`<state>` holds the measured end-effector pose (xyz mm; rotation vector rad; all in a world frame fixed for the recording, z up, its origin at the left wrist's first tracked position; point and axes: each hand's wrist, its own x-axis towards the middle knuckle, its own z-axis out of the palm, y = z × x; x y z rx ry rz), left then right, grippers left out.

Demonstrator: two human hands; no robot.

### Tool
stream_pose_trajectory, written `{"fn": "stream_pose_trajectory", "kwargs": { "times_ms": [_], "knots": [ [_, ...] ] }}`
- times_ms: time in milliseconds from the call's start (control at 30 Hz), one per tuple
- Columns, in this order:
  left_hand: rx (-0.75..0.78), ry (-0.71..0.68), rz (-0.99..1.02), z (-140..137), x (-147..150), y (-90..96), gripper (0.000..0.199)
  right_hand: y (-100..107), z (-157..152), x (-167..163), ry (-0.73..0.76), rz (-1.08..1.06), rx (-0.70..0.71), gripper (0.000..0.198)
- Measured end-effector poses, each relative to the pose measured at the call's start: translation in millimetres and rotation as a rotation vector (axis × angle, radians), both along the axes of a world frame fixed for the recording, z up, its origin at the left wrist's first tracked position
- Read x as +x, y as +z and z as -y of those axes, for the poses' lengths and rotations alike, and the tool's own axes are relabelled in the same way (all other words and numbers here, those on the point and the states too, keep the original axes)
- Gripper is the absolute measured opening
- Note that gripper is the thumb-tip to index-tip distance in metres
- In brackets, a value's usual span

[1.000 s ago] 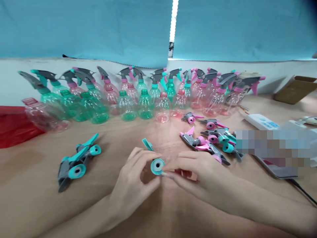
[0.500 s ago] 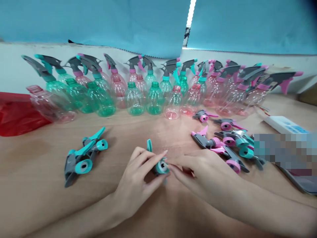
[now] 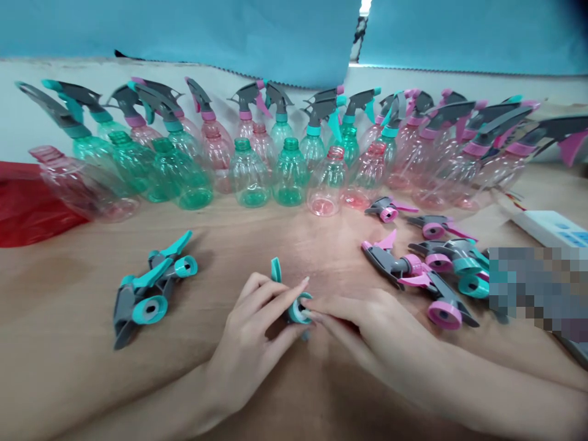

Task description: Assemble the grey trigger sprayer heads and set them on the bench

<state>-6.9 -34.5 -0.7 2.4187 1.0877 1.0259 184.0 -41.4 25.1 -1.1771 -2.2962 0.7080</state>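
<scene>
My left hand [image 3: 253, 331] grips a teal-and-grey trigger spray head [image 3: 297, 313] just above the table. Its teal collar faces me, and the teal trigger sticks up behind my fingers. Thumb and index finger of my right hand [image 3: 379, 321] are pinched together at the collar's opening; whatever is between their tips, if anything, is too small to make out. To the left lie two more teal spray heads [image 3: 150, 310]. On the right, several pink and teal spray heads [image 3: 444, 314] are heaped together.
Along the back stand several clear pink and green bottles [image 3: 290, 177], some with spray heads on, some with open necks. A red plastic bag [image 3: 37, 205] lies far left. At right are a white box [image 3: 558, 229] and a blurred-out patch over a dark device.
My right fingertips have moved onto the collar's opening and now cover part of it. The left hand keeps its hold on the spray head. The view has shifted slightly.
</scene>
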Motion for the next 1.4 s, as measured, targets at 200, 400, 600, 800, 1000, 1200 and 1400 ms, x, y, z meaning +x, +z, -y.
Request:
{"fn": "stream_pose_trajectory", "kwargs": {
  "times_ms": [200, 400, 600, 800, 1000, 1200, 1400],
  "knots": [
    [-0.05, -0.066, -0.036, -1, -3, 0.0, 0.045, 0, -7, 4, -0.002, -0.116, -0.11, 0.019],
    [-0.102, -0.049, -0.019, -4, 0, 1.4, 0.046, 3, -8, 5, -0.036, -0.142, -0.218, 0.021],
    [-0.151, -0.052, -0.002, -4, -1, 1.4, 0.044, 3, -1, 2, -0.078, -0.134, -0.233, 0.023],
    [-0.171, -0.041, -0.008, -3, -2, 1.7, 0.04, -17, 14, -7, -0.106, -0.213, -0.188, 0.02],
    [-0.152, -0.06, -0.02, -3, -3, 0.6, 0.041, -35, 22, -12, -0.05, -0.374, -0.258, 0.026],
    [-0.156, -0.048, -0.021, -3, -3, 0.6, 0.039, -36, 15, -10, -0.048, -0.401, -0.24, 0.023],
    [-0.15, -0.039, 0.002, -3, -2, 0.9, 0.035, -36, 6, -4, -0.028, -0.448, -0.114, 0.023]
  ]
}}
